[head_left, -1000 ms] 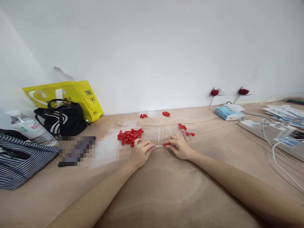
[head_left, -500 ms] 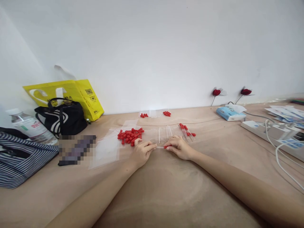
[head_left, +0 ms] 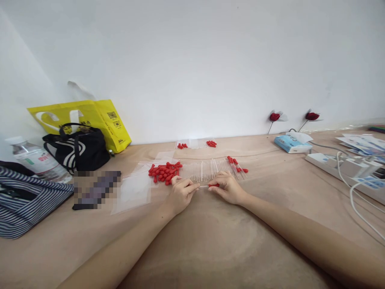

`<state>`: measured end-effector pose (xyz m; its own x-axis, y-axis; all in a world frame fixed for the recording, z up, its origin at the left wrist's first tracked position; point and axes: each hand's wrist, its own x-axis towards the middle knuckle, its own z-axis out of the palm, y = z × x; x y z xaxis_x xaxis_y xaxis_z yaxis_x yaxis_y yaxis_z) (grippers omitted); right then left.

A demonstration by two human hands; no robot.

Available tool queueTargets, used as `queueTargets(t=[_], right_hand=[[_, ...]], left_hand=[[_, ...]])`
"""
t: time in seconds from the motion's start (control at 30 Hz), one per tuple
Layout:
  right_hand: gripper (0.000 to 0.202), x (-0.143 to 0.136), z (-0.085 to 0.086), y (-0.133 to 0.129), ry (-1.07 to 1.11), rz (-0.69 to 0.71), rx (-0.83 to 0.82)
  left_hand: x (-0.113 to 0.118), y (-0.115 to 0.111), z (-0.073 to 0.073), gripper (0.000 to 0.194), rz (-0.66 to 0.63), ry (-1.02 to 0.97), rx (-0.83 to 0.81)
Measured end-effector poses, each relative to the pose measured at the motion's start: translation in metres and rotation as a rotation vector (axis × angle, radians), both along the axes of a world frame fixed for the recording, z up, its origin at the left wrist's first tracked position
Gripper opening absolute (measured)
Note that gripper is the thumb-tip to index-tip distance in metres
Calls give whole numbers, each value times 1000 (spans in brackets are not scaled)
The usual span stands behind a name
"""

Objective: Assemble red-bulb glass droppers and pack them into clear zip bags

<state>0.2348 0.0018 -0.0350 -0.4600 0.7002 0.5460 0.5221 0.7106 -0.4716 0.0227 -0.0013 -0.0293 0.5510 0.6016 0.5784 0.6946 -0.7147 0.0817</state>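
My left hand (head_left: 182, 194) pinches a thin clear glass dropper tube (head_left: 203, 186) by its left part. At the tube's right end, my right hand (head_left: 226, 188) is closed on a red rubber bulb (head_left: 213, 185), held in line with the tube. Just beyond my left hand lies a heap of loose red rubber bulbs (head_left: 164, 171). A row of clear glass tubes (head_left: 203, 167) lies side by side beyond both hands. Past my right hand, several droppers with red bulbs (head_left: 233, 161) rest at the row's right end.
Clear plastic bags (head_left: 134, 192) lie flat on the left. Farther left are a striped bag (head_left: 33, 210), a bottle (head_left: 33, 154), a black bag (head_left: 81, 150) and a yellow bag (head_left: 117, 136). A tissue pack (head_left: 290, 145) and a power strip (head_left: 320, 159) with cables stand right.
The tube and both hands have shifted very slightly to the right, and more of the red bulb shows between my right fingers. The heap and the tube row are unchanged.
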Motion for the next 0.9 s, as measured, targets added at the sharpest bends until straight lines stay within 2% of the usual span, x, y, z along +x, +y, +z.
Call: queueTargets(t=[0.5, 0.73, 0.9], right_hand=[[10, -2, -3, 0, -6, 7, 23], [14, 2, -2, 4, 45, -2, -15], [5, 3, 0, 2, 76, 11, -53]], left_hand=[[11, -1, 0, 22, -93, -62, 108], [10, -1, 0, 21, -63, -74, 64], [10, -1, -1, 20, -73, -84, 52]])
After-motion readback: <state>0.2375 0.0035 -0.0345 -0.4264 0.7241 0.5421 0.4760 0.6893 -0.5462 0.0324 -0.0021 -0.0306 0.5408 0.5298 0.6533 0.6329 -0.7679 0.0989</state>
